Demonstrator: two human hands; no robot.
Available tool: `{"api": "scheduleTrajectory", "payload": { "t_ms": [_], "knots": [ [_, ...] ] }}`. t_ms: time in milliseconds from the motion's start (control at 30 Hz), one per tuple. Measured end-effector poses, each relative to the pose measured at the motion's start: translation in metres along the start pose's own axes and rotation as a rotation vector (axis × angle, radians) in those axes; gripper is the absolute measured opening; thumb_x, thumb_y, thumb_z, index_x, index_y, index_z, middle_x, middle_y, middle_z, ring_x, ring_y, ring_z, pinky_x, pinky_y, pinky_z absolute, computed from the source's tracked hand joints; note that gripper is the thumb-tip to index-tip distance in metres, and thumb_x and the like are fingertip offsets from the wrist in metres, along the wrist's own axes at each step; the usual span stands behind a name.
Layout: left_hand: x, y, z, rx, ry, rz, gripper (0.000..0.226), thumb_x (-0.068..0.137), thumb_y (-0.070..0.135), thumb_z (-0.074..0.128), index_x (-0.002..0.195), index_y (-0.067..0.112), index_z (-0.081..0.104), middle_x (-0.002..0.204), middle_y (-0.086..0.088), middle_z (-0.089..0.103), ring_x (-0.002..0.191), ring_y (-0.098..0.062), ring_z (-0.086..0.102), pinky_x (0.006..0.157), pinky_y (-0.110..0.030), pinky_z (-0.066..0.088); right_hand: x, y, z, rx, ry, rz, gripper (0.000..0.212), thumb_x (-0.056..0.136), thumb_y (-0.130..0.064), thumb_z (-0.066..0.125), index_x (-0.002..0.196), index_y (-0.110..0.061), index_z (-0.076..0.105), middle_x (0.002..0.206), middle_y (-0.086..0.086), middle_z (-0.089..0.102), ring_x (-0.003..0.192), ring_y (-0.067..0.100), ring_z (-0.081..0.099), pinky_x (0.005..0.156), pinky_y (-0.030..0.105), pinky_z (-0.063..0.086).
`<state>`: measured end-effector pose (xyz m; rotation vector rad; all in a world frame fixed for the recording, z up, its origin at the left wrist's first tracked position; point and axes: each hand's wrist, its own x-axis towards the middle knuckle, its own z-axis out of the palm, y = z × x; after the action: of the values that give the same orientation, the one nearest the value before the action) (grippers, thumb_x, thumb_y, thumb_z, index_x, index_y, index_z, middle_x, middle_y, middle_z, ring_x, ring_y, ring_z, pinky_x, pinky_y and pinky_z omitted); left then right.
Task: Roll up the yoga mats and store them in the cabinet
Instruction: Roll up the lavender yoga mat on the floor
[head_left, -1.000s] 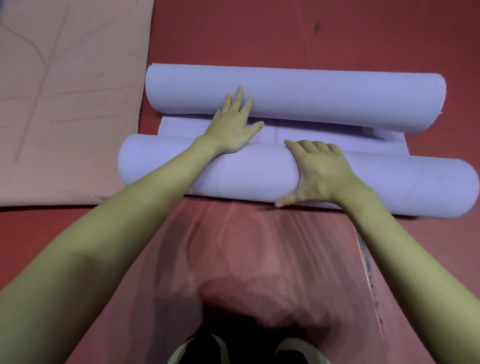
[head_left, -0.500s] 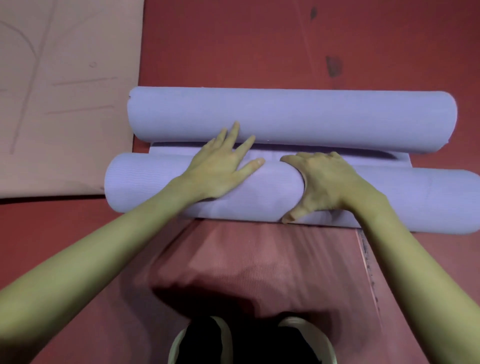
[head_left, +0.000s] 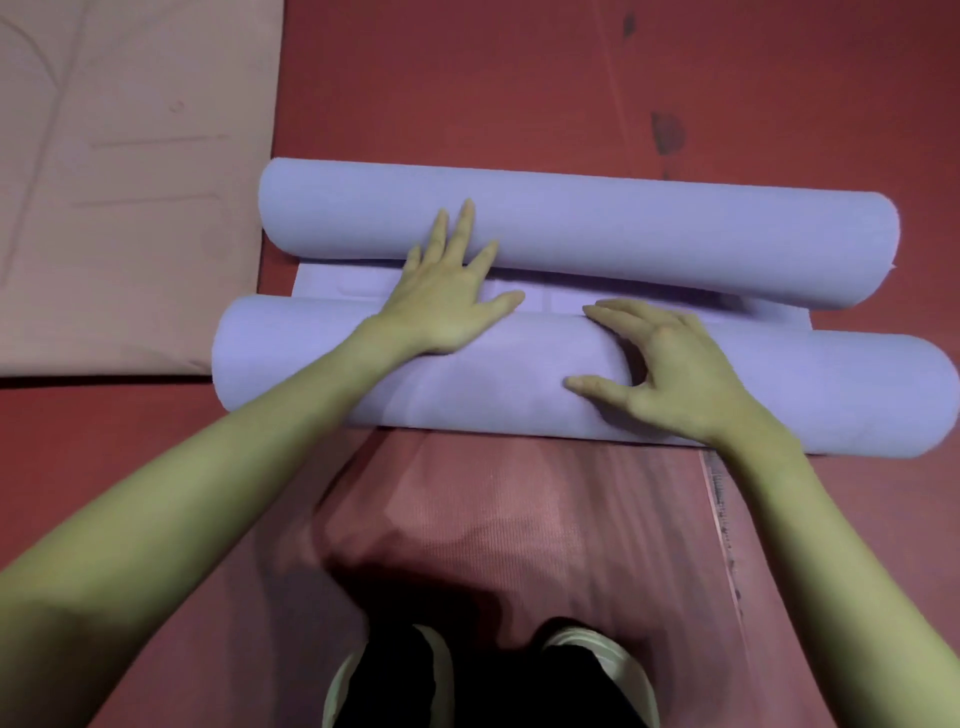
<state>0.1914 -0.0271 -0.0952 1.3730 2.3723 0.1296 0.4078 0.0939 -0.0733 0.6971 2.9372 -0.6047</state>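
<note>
lavender yoga mat is curled up from both ends into two fat rolls lying side by side across the middle of the frame; far roll sits slightly higher right; a thin flat strip shows between them

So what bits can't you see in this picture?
Head view only:
- The near purple roll: its right end is cut off by the picture's right edge.
- The flat strip of mat between the rolls: partly covered by the left hand and the far purple roll.
- The shoes: cut off by the bottom edge.
- The cabinet: not in the picture.
</note>
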Motion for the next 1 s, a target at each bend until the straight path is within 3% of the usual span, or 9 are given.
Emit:
{"api": "scheduleTrajectory", "payload": {
  "t_ms": [100,167,467,567,700,800,867,933,1000],
  "knots": [
    [0.019,-0.003,-0.003,-0.003,-0.022,0.018,0.075,0.093,0.063,0.036,0.154,0.027,0.011,0.158,-0.001,-0.025,0.146,-0.023,-0.023,0.117,-0.056,0.004,0.010,-0.003,0.009,-0.144,0.059,0.084,0.088,0.083,-0.073,0.012,0.150,-0.021,0.035,0.157,0.000,0.031,0.144,0.019,0.029,0.112,0.039,0.025],
    [0.022,-0.003,-0.005,0.016,0.018,0.046,0.073,0.095,0.061,0.034,0.155,0.029,0.008,0.159,-0.002,-0.024,0.146,-0.023,-0.023,0.117,-0.056,0.002,0.024,-0.003,0.009,-0.154,0.071,0.133,0.086,0.085,-0.071,0.005,0.153,-0.022,0.027,0.161,-0.002,0.022,0.147,0.018,0.021,0.113,0.039,0.023],
    [0.003,-0.012,-0.008,0.097,0.093,0.080,0.069,0.097,0.062,0.020,0.155,0.026,0.009,0.162,-0.002,-0.012,0.149,-0.018,-0.010,0.120,-0.048,0.001,0.074,0.017,-0.006,-0.018,0.006,0.182,0.074,0.097,-0.060,0.035,0.157,-0.024,0.009,0.163,-0.009,-0.005,0.149,0.016,0.009,0.115,0.041,0.024],
    [0.019,-0.017,-0.013,0.047,0.089,0.054,0.073,0.095,0.065,0.023,0.155,0.026,0.006,0.162,0.000,-0.013,0.148,-0.017,-0.011,0.120,-0.049,0.001,0.084,0.022,-0.006,0.045,0.083,0.131,0.071,0.098,-0.050,0.043,0.156,-0.019,0.015,0.164,-0.007,0.000,0.149,0.017,0.014,0.115,0.040,0.026],
    [0.044,-0.022,-0.022,-0.010,0.066,0.031,0.078,0.094,0.063,0.033,0.154,0.028,-0.002,0.159,0.000,-0.023,0.146,-0.018,-0.020,0.118,-0.054,-0.003,0.087,0.022,-0.009,0.088,0.250,0.020,0.067,0.093,-0.045,0.049,0.148,-0.010,0.037,0.159,0.008,0.027,0.144,0.025,0.030,0.114,0.043,0.032],
    [0.059,-0.024,-0.030,-0.024,0.063,0.020,0.080,0.094,0.061,0.037,0.153,0.030,-0.007,0.158,0.000,-0.026,0.145,-0.018,-0.024,0.117,-0.057,-0.005,0.069,0.011,-0.002,0.097,0.223,0.009,0.082,0.082,-0.065,0.040,0.144,-0.012,0.043,0.154,0.010,0.036,0.141,0.026,0.035,0.112,0.046,0.033],
    [0.064,-0.024,-0.032,-0.030,0.045,0.007,0.081,0.094,0.061,0.038,0.153,0.030,-0.008,0.158,0.002,-0.026,0.145,-0.018,-0.024,0.116,-0.058,-0.006,0.054,0.008,0.003,-0.027,0.179,0.013,0.103,0.068,-0.080,0.041,0.144,-0.011,0.043,0.150,0.013,0.041,0.138,0.028,0.039,0.113,0.045,0.029],
    [0.065,-0.024,-0.033,-0.043,0.032,0.008,0.082,0.094,0.061,0.039,0.153,0.030,-0.009,0.158,0.003,-0.026,0.145,-0.016,-0.024,0.116,-0.057,-0.006,0.048,0.009,0.004,-0.199,0.108,-0.005,0.127,0.048,-0.089,0.050,0.147,-0.011,0.038,0.147,0.015,0.043,0.134,0.032,0.041,0.112,0.046,0.026],
    [0.064,-0.025,-0.033,-0.063,0.023,0.005,0.083,0.093,0.062,0.038,0.153,0.030,-0.009,0.158,0.005,-0.026,0.145,-0.014,-0.023,0.116,-0.058,-0.005,0.053,0.009,0.000,-0.314,0.008,0.006,0.142,0.033,-0.084,0.069,0.151,-0.015,0.030,0.147,0.014,0.043,0.132,0.033,0.042,0.110,0.045,0.024]
  ]
}}
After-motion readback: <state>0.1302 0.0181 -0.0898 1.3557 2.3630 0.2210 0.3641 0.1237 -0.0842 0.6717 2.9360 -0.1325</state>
